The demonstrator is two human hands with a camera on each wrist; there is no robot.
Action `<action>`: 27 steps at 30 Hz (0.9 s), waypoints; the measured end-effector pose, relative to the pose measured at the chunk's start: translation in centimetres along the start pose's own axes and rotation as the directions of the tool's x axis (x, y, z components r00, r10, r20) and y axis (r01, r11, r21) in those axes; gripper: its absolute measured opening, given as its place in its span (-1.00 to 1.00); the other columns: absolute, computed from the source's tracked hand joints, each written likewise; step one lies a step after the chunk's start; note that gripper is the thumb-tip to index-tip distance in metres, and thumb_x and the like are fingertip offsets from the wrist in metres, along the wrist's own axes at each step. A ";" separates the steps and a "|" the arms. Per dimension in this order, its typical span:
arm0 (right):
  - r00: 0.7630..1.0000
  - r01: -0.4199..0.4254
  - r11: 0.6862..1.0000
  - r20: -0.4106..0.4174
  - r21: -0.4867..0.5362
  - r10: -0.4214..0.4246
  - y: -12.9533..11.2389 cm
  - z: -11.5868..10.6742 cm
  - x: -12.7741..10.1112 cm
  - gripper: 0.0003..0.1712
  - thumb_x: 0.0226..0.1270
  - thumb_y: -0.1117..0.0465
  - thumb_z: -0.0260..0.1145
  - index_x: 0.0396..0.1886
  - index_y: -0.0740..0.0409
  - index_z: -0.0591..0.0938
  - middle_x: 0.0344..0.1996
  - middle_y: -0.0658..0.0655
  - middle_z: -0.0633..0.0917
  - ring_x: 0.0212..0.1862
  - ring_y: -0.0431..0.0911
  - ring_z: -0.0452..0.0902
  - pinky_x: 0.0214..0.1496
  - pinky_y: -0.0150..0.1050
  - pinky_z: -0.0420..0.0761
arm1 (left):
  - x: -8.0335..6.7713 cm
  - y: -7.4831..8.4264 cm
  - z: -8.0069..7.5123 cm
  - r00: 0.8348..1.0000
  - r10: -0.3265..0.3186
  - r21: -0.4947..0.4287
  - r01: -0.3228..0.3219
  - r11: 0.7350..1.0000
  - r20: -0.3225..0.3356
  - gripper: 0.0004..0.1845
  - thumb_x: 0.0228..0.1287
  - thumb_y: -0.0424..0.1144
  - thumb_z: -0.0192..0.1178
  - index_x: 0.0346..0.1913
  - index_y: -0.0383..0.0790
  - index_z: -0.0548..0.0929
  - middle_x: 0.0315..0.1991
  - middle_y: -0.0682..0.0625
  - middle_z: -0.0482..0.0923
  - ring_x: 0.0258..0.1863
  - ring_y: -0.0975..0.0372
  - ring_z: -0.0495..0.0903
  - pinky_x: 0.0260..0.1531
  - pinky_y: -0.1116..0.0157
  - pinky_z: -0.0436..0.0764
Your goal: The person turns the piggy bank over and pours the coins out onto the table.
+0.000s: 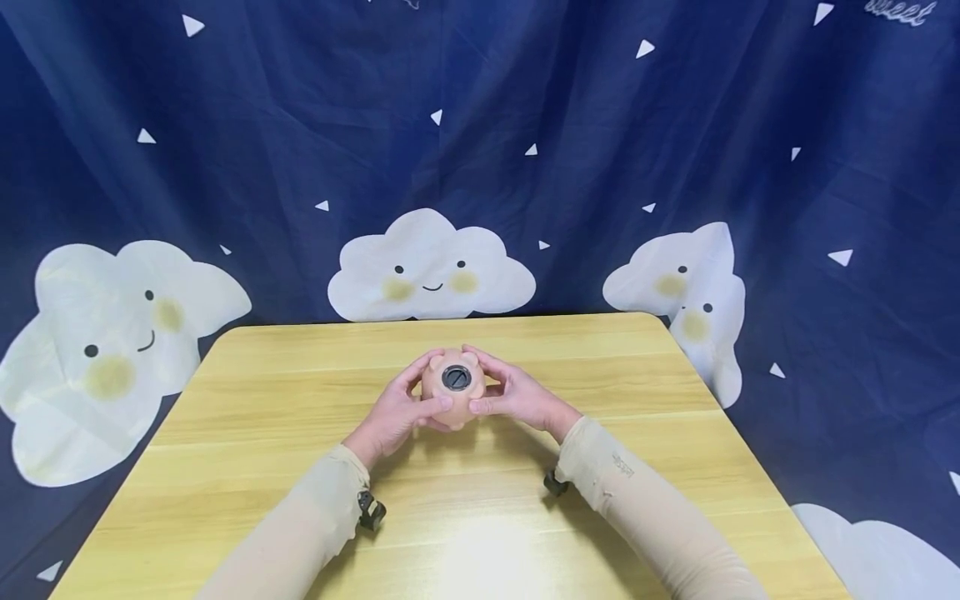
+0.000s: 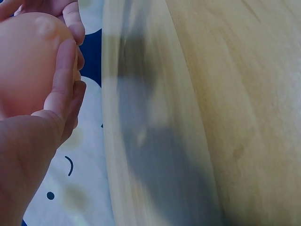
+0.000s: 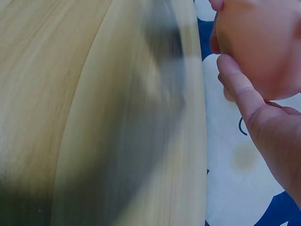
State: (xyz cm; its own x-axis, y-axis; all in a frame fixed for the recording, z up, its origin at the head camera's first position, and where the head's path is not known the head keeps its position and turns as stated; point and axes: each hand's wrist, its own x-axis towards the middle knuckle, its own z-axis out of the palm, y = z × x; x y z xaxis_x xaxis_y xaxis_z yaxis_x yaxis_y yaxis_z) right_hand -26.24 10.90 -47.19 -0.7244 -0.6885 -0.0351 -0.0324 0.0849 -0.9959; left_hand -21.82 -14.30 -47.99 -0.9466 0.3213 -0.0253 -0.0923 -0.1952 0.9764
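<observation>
Hands meet at the middle of the counter (image 1: 300, 417), both curled round a small peach-coloured piggy bank (image 1: 452, 398). The left hand (image 1: 401, 410) cups its left side, thumb laid across the front and fingers wrapped behind; the right hand (image 1: 517, 396) mirrors it on the other side. From the head view the bank is turned so its round dark plug (image 1: 455, 377) faces up, with two small nubs, ears or feet, at the far edge. It seems to be lifted just clear of the counter, though whether it touches the wood cannot be told. The left wrist view shows the bank (image 2: 28, 61) lying against the left hand's fingers (image 2: 63, 80); the right wrist view shows it (image 3: 261, 47) pressed by the right hand's thumb (image 3: 237, 84).

To work the plug well, one hand would likely have to keep the smooth, rounded body steady while the other's fingertips go to the plug; the surface looks slippery, so an even grip from both sides matters.

Behind the counter hangs a dark blue curtain (image 1: 600, 150) printed with white clouds (image 1: 431, 267) and small triangles. Beige sleeves (image 1: 645, 508) cover both forearms, each with a small black clip at the wrist. Nothing else lies near the hands to obstruct them.
</observation>
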 end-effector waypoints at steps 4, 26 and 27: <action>1.000 0.002 1.000 -0.007 -0.005 -0.002 0.1 0.1 0.0 0.12 0.36 0.14 0.58 0.75 -0.37 0.14 0.65 0.14 0.27 0.36 0.20 0.63 0.26 -0.03 0.77 | -0.1 -0.1 0.1 1.000 0.003 0.002 -0.003 1.000 -0.023 -0.02 0.26 -0.50 0.41 0.68 0.06 0.26 0.62 -0.16 0.16 0.14 -0.01 0.69 -0.12 -0.21 0.83; 0.992 0.070 0.993 -0.103 -0.093 -0.079 -0.4 0.5 -0.1 -0.10 0.46 0.22 0.48 0.70 -0.12 0.30 0.69 0.14 0.28 0.49 0.24 0.50 0.45 0.07 0.65 | 0.0 -0.3 0.4 0.990 0.056 0.185 -0.032 0.982 -0.126 -0.01 0.16 -0.44 0.56 0.63 0.09 0.36 0.59 -0.10 0.33 0.21 0.02 0.64 0.09 0.14 0.82; 0.986 0.091 0.989 -0.127 -0.118 -0.106 -0.6 0.4 0.0 -0.18 0.48 0.21 0.46 0.66 -0.05 0.38 0.69 0.17 0.28 0.53 0.25 0.45 0.47 0.10 0.62 | -0.1 -0.3 0.3 0.990 0.058 0.185 -0.034 0.982 -0.125 0.00 0.16 -0.44 0.56 0.63 0.09 0.35 0.59 -0.10 0.33 0.22 0.02 0.64 0.09 0.14 0.81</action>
State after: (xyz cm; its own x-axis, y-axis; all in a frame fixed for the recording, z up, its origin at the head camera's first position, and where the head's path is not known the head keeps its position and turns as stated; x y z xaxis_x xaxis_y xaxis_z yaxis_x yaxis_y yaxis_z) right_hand -25.92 10.55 -46.67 -0.7984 -0.5967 0.0812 -0.1790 0.1064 -0.9781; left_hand -21.64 -13.95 -48.24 -0.9815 0.1914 0.0051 -0.0008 -0.0310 0.9995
